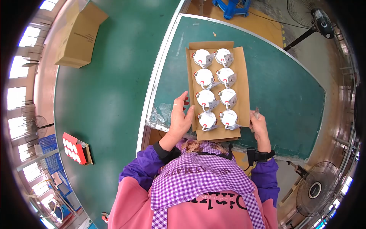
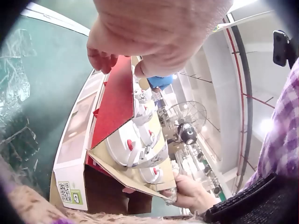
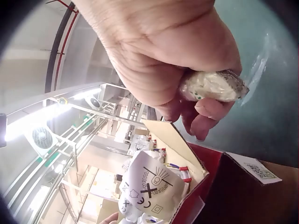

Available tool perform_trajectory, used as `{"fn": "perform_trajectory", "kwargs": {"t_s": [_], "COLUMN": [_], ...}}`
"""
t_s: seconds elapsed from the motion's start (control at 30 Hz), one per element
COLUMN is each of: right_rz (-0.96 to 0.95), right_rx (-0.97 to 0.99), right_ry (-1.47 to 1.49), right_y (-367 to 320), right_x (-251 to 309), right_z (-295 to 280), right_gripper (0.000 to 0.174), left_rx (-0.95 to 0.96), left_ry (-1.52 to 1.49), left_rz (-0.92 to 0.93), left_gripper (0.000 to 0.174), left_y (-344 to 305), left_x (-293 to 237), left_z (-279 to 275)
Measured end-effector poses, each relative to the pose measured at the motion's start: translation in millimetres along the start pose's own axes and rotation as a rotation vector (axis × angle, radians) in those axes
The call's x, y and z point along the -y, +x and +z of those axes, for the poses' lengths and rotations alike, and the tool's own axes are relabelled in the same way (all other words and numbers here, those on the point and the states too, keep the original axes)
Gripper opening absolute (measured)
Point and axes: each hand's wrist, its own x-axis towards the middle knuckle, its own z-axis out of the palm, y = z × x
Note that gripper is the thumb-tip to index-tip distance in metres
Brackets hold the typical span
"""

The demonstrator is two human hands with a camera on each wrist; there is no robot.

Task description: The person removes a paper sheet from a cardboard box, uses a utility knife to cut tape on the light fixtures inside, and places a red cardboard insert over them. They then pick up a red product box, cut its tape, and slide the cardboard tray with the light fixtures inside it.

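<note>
An open cardboard box (image 1: 242, 84) with red and printed outer sides stands on the green table before me. Two rows of white round items (image 1: 205, 77) fill it, each with red parts, a looped white cable and a printed silvery label. At the box's left edge is my left hand (image 1: 180, 116), fingers loosely bent; the left wrist view shows its thumb and fingertips right at the top of the red flap (image 2: 114, 102). My right hand (image 3: 163, 51), beside the box's near right corner, grips a crumpled clear plastic wad (image 3: 212, 86) between thumb and fingers.
Clear plastic scraps (image 1: 162, 112) lie on the table left of the box. A second green surface (image 1: 114, 95) to the left carries a large brown carton (image 1: 78, 38) and a red box (image 1: 74, 149) of white round items. Fans (image 1: 315, 189) stand at the right.
</note>
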Motion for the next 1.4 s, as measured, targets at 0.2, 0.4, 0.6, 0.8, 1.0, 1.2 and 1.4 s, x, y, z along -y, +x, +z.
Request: {"fn": "perform_trajectory", "kwargs": {"t_s": [0.2, 0.4, 0.6, 0.8, 1.0, 1.2, 1.4], "right_rz": [-0.012, -0.052, -0.051, -0.009, -0.016, 0.102, 0.34], "right_rx": [0.062, 0.106, 0.107, 0.123, 0.173, 0.384, 0.662], "right_ry": [0.029, 0.033, -0.001, 0.026, 0.121, 0.489, 0.642], "right_y": [6.2, 20.0, 17.5, 18.5, 26.8, 26.5, 35.6], "right_x": [-8.8, -21.6, -6.3, -4.5, -8.3, 8.1, 14.6], "right_z": [-1.6, 1.1, 6.4, 1.0, -10.3, 29.1, 108.6], "right_gripper": [0.024, 0.023, 0.02, 0.018, 0.018, 0.025, 0.036], "left_rx": [-0.009, 0.225, 0.447, 0.363, 0.32, 0.363, 0.414], "left_ry": [0.33, 0.42, 0.754, 0.727, 0.651, 0.302, 0.017], "left_rz": [0.548, 0.581, 0.265, 0.218, 0.215, 0.196, -0.008], "left_gripper": [0.024, 0.028, 0.05, 0.038, 0.027, 0.027, 0.028], "left_y": [15.0, 63.7, 93.7, 100.2, 103.4, 97.1, 98.7], "left_x": [-36.5, -74.2, -98.3, -75.6, -76.3, -107.7, -114.5], "left_z": [9.5, 88.0, 126.0, 147.6, 133.2, 45.0, -22.8]}}
